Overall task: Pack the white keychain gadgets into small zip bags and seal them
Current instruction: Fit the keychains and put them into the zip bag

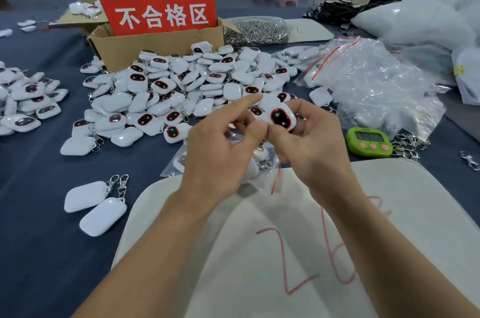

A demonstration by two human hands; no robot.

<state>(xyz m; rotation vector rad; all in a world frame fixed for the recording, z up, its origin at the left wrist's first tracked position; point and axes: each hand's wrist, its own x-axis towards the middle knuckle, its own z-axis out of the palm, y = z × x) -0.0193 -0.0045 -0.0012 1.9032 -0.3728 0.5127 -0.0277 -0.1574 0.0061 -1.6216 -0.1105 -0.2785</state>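
My right hand [314, 143] grips a white keychain gadget [281, 116] with a dark oval face, held up over the table's middle. My left hand [220, 151] pinches the gadget's left edge with thumb and fingers, its index finger pointing out straight. Below my hands lies a small zip bag [275, 177] with a red seal strip, with another gadget inside. A large heap of white gadgets [181, 89] covers the blue cloth behind my hands. A pile of clear zip bags [368, 84] sits to the right.
A cardboard box [155, 45] with a red sign stands at the back. A smaller gadget heap [28, 99] is at left, two loose gadgets [93, 206] near front left. A green timer [368, 141] and metal clasps [410, 146] lie right. A white board [259, 252] lies under my forearms.
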